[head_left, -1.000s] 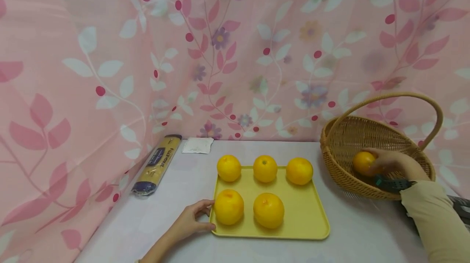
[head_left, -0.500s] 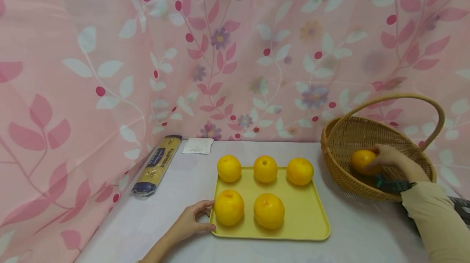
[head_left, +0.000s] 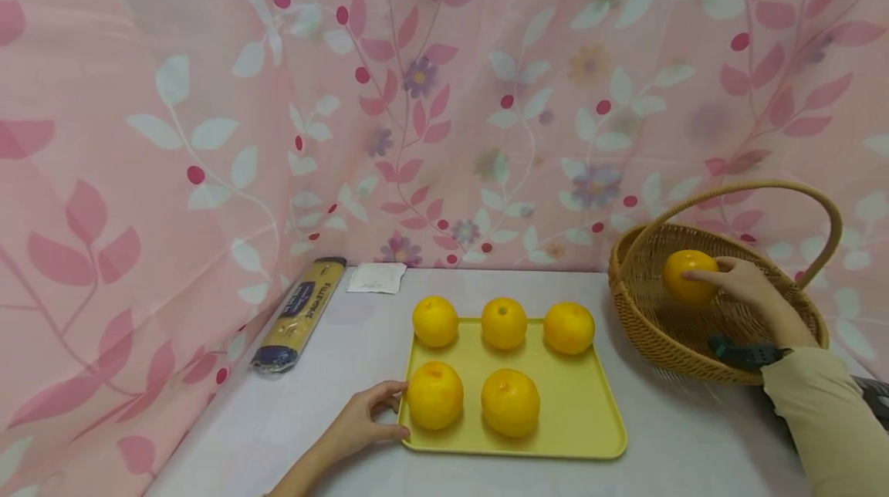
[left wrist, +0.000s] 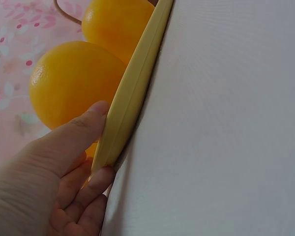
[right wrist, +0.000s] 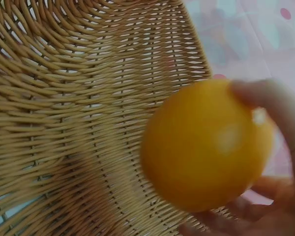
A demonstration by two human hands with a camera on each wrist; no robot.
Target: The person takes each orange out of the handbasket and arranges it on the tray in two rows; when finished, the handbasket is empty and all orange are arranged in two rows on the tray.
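My right hand [head_left: 746, 287] grips an orange [head_left: 682, 278] between thumb and fingers, raised inside the wicker basket [head_left: 642, 339]. In the right wrist view the held orange [right wrist: 201, 147] is slightly blurred, with woven basket wall behind it. At the lower middle lies a yellow tray [head_left: 579, 412] bearing several oranges, three along its back edge and two at the front. My left hand [head_left: 361, 421] holds the tray's left edge near the front corner. Seen from the left wrist, the thumb [left wrist: 91, 120] lies along the rim and the other fingers curl at its underside.
A pack of spaghetti [head_left: 302, 316] lies on the left of the white table [head_left: 333, 474], with a small white packet [head_left: 376, 278] behind it. The basket's arched handle [head_left: 750, 187] rises over the right side. A pink floral curtain [head_left: 444, 134] hangs behind.
My right hand has lifted the orange up from the bottom of the basket. The left hand stays at the tray's edge, and the tray with its oranges has not moved.
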